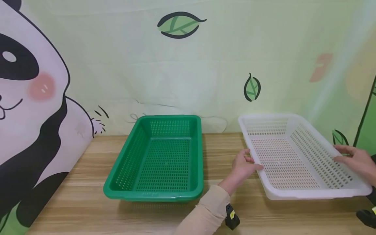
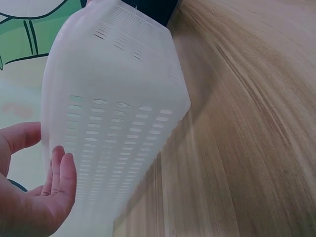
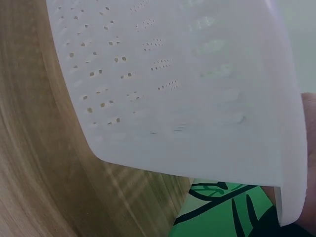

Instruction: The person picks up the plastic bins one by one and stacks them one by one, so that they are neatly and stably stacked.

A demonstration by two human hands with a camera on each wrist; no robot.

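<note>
A white plastic basket [image 1: 311, 193] with slotted walls and floor is on the right, between my two hands. My left hand [image 1: 243, 167] grips its left rim, thumb on top. In the left wrist view, that hand's fingers [image 2: 64, 182] curl against the outer side below the lip. On the opposite side my right hand [image 1: 359, 162] holds the right rim, its thumb and a finger reaching over the edge. The right wrist view shows mostly the basket's outer wall [image 3: 148, 148]; the rim hides most of the hand.
A green slotted basket [image 1: 152, 195] of similar shape stands left of the white one on the wood-grain table [image 1: 88, 202]. Behind the table hangs a pale green backdrop [image 1: 117, 42] printed with a panda and leaves.
</note>
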